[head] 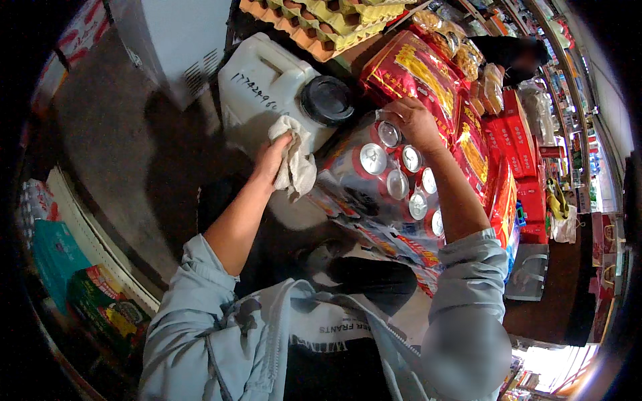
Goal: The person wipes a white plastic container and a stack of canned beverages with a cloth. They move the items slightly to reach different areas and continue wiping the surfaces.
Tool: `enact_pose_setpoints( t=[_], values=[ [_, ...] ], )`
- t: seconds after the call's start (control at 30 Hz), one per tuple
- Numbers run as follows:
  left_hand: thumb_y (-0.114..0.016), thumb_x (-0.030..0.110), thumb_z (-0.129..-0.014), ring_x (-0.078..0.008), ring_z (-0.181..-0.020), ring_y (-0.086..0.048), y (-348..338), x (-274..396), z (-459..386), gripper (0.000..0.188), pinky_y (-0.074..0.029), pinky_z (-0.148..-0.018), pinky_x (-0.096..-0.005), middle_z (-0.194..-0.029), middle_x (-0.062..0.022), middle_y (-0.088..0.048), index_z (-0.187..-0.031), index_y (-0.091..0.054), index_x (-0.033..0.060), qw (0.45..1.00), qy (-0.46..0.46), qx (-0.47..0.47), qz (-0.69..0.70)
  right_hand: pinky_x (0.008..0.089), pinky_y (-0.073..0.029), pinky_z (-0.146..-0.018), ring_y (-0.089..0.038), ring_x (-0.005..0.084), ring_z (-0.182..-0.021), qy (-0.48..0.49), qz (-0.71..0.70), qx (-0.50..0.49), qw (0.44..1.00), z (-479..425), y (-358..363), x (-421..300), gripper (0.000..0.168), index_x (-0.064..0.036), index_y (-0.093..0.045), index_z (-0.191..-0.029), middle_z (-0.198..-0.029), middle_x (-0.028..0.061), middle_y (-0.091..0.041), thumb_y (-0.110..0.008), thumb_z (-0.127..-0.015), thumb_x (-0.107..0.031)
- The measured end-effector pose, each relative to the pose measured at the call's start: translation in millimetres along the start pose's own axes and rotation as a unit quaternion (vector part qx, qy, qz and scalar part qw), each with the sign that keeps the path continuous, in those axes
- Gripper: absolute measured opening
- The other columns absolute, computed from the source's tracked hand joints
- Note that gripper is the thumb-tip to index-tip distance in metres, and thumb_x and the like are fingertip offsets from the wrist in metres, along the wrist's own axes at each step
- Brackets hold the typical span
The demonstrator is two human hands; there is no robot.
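My left hand holds a crumpled white cloth in front of a whitish plastic jerrycan with a black screw cap and handwriting on its side. My right hand grips the clear plastic wrap at the far corner of a shrink-wrapped pack of drink cans; its fingertips are partly hidden. The silver can tops face up. The pack rests on more wrapped packs. Red printed bags lie right beside my right hand.
Egg trays with brown eggs stand beyond the jerrycan. Red boxes and stocked shelves line the right. A person in dark clothes is at the upper right. A white cabinet stands upper left; a low shelf holds packages at the left.
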State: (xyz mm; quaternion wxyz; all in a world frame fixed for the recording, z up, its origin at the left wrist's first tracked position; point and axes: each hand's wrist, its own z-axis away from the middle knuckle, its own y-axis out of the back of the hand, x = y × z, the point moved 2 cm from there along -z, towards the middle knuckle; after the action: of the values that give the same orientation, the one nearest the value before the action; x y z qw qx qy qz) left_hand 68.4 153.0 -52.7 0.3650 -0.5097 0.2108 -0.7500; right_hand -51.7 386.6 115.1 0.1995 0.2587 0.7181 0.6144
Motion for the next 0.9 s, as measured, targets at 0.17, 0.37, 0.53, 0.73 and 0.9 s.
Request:
enact_pose_setpoints(
  t=[0.17,0.37,0.53,0.73,0.9],
  values=[
    [-0.058,0.027,-0.084,-0.0163,-0.084,-0.059,0,-1,1,0.031,-0.049,-0.071,-0.0314,-0.096,-0.0048,-0.061,-0.107,-0.058,0.0053,1.000,0.010,0.006,0.020,0.0366,-0.047,-0.077,-0.058,0.0278,-0.088,-0.033,-0.082,0.010,0.996,7,14,-20,0.018,-0.008,-0.063,-0.096,-0.092,0.0095,-0.062,-0.062,-0.078,-0.009],
    [-0.058,0.026,-0.084,-0.0168,-0.084,-0.060,-4,-3,2,0.030,-0.049,-0.071,-0.0317,-0.096,-0.0053,-0.061,-0.106,-0.058,0.0058,1.000,-0.002,0.011,0.010,0.0391,-0.047,-0.071,-0.057,0.0312,-0.079,-0.032,-0.093,0.030,0.995,24,7,-32,0.008,-0.009,-0.059,-0.084,-0.080,0.0107,-0.057,-0.059,-0.078,-0.012],
    [-0.058,0.025,-0.084,-0.0169,-0.083,-0.060,0,-4,3,0.030,-0.050,-0.071,-0.0321,-0.095,-0.0060,-0.061,-0.106,-0.058,0.0050,1.000,0.000,0.006,-0.008,0.0389,-0.048,-0.068,-0.058,0.0313,-0.077,-0.082,-0.119,0.036,0.989,30,2,-39,0.006,-0.009,-0.058,-0.083,-0.079,0.0105,-0.057,-0.057,-0.077,-0.011],
    [-0.058,0.023,-0.083,-0.0172,-0.080,-0.061,-1,-3,13,0.027,-0.050,-0.069,-0.0320,-0.092,-0.0067,-0.062,-0.102,-0.059,0.0039,0.999,0.023,0.001,-0.027,0.0362,-0.048,-0.070,-0.059,0.0312,-0.081,-0.080,-0.099,0.054,0.990,35,2,-50,0.012,-0.006,-0.061,-0.087,-0.087,0.0125,-0.059,-0.060,-0.076,-0.005],
    [-0.059,0.020,-0.083,-0.0169,-0.079,-0.061,-5,-4,27,0.026,-0.050,-0.069,-0.0317,-0.091,-0.0071,-0.062,-0.101,-0.059,0.0024,0.997,0.009,-0.025,-0.072,0.0365,-0.048,-0.074,-0.060,0.0302,-0.084,-0.070,-0.103,0.088,0.988,70,10,-52,0.018,-0.006,-0.062,-0.092,-0.089,0.0128,-0.061,-0.057,-0.076,-0.001]
  ],
)
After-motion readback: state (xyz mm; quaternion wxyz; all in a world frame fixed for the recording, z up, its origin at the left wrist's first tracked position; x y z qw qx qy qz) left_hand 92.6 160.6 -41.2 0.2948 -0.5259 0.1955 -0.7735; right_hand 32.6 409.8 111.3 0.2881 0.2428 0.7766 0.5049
